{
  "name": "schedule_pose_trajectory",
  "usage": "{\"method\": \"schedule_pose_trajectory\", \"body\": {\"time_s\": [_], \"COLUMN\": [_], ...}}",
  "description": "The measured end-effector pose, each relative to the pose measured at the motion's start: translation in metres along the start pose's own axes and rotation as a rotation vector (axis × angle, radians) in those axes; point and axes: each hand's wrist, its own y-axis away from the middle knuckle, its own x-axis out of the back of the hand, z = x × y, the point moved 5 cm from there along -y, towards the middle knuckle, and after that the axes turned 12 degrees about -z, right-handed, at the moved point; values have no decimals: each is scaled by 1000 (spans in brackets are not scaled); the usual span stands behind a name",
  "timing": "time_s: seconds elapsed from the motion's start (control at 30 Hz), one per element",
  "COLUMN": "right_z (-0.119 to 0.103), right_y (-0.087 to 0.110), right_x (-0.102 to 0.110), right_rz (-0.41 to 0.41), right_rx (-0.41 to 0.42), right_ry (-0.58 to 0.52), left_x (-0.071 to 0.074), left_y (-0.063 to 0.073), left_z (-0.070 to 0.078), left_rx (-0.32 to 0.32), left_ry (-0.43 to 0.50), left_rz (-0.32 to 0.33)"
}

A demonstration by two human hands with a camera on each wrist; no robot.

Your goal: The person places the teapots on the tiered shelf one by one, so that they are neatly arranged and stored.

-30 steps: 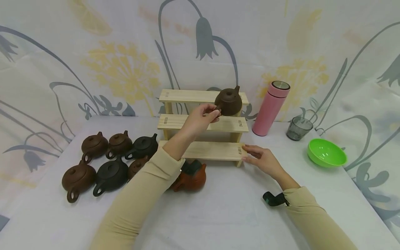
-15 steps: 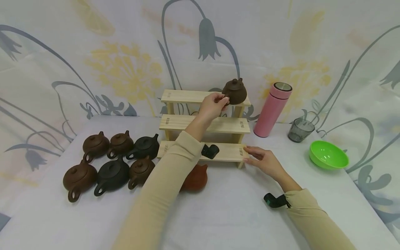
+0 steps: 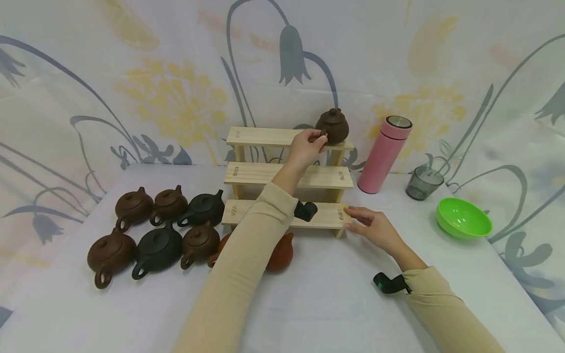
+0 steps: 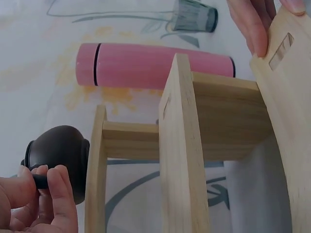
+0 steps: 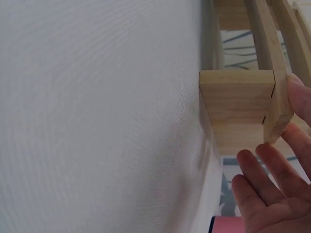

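My left hand (image 3: 304, 149) pinches the handle of a dark brown teapot (image 3: 335, 128) at the right end of the top step of a three-step wooden stand (image 3: 265, 137). In the left wrist view, thumb and fingers close on the handle, and the teapot's base (image 4: 83, 162) meets the top board. My right hand (image 3: 375, 229) holds the right end of the lowest board (image 3: 324, 215), thumb and index finger at its corner. The other fingers (image 5: 260, 177) spread loosely in the right wrist view.
Several brown and black teapots (image 3: 156, 247) stand at the left; reddish ones (image 3: 281, 252) are partly hidden behind my left sleeve. Right of the stand are a pink flask (image 3: 384, 154), a grey glass (image 3: 424, 183) and a green bowl (image 3: 463, 218). A patterned cloth hangs behind.
My left hand has lifted the teapot from in front of the top step, moved it slightly right, and lowered it onto that board's right end. My right hand has stayed at the lowest board.
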Motion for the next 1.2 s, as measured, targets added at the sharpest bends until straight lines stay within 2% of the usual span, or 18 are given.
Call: {"method": "schedule_pose_trajectory", "body": {"time_s": [0.23,0.47,0.53,0.7,0.8,0.93,1.1,1.2], "right_z": [0,-2,-3,-4,-5,-4,-5,-6], "right_y": [0,1,1,2,3,3,3,4], "right_x": [1,0,-1,0,-1,-1,-2,-2], "right_rz": [-7,-7,-8,-2,0,-1,-2,-1], "right_rx": [-14,-14,-17,-25,-20,-16,-9,-9], "right_ry": [-1,2,2,10,8,10,16,17], "left_x": [-2,2,6,17,25,36,46,51], "left_y": [-2,0,3,15,24,40,59,68], "left_z": [2,-2,-3,-5,-10,-15,-22,-27], "left_rx": [-10,-49,-57,-58,-42,-33,-51,-59], "left_ry": [-133,-43,-51,-94,-55,-59,-121,-124], "left_rz": [-36,-38,-48,-99,-133,-165,-179,-183]}}
